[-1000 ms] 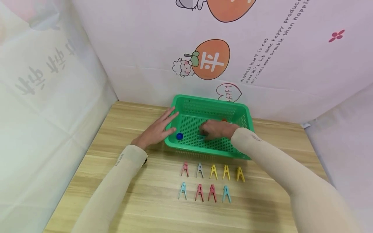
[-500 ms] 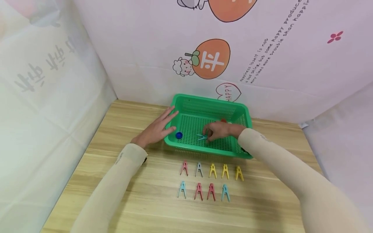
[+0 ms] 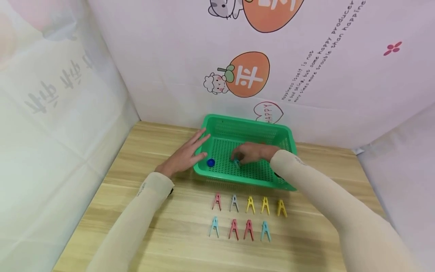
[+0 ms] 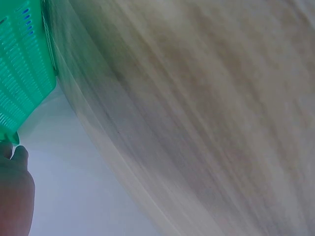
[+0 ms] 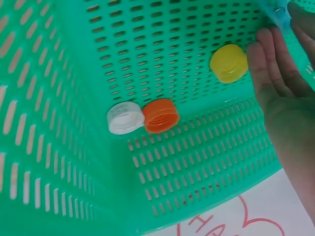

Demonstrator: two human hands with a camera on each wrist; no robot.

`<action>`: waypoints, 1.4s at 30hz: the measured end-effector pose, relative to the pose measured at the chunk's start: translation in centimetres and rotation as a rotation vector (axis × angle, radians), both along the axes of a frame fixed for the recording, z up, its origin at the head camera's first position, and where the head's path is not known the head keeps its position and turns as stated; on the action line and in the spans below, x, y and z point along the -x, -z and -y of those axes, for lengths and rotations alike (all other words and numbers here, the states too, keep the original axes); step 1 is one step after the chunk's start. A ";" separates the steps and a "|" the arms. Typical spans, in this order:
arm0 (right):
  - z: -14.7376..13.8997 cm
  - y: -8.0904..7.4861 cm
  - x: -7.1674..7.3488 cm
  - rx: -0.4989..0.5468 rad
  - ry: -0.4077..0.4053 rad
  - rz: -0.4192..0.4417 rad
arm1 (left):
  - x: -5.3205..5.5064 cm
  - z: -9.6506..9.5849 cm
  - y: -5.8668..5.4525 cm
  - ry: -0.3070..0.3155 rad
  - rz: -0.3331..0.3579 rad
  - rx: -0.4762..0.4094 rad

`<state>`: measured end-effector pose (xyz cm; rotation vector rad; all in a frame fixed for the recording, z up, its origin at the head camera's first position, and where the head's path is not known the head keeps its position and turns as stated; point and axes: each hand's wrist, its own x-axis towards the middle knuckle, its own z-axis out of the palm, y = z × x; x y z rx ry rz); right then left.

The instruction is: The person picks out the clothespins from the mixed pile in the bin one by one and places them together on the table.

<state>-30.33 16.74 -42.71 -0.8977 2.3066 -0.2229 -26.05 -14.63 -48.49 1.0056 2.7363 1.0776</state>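
My right hand (image 3: 249, 152) reaches down into the green basket (image 3: 224, 177) and pinches a light-blue clothespin (image 5: 279, 14) between thumb and fingertips, low over the slotted floor. With fingers spread, my left hand (image 3: 185, 153) rests on the basket's left rim. A blue bottle cap (image 3: 211, 163) lies in the near left corner of the basket. In the right wrist view, a yellow cap (image 5: 229, 63) is close to my fingers. A white cap (image 5: 125, 118) and an orange cap (image 5: 161, 116) sit side by side by the basket's wall.
On the wooden table (image 3: 163, 241) in front of the basket, several clothespins stand in two rows. Yellow ones (image 3: 265, 206) are at the right of the back row; red ones (image 3: 233, 229) are mid front row. A printed wall sheet (image 3: 170, 83) rises behind the basket.
My right hand has closed on the light-blue clothespin, which lay flat on the basket floor and now tilts in my fingers. The left hand stays on the rim.
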 end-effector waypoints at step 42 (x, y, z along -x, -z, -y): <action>-2.4 -2.7 -1.2 0.231 0.040 -0.171 | 0.0 0.0 0.3 0.002 -0.007 -0.016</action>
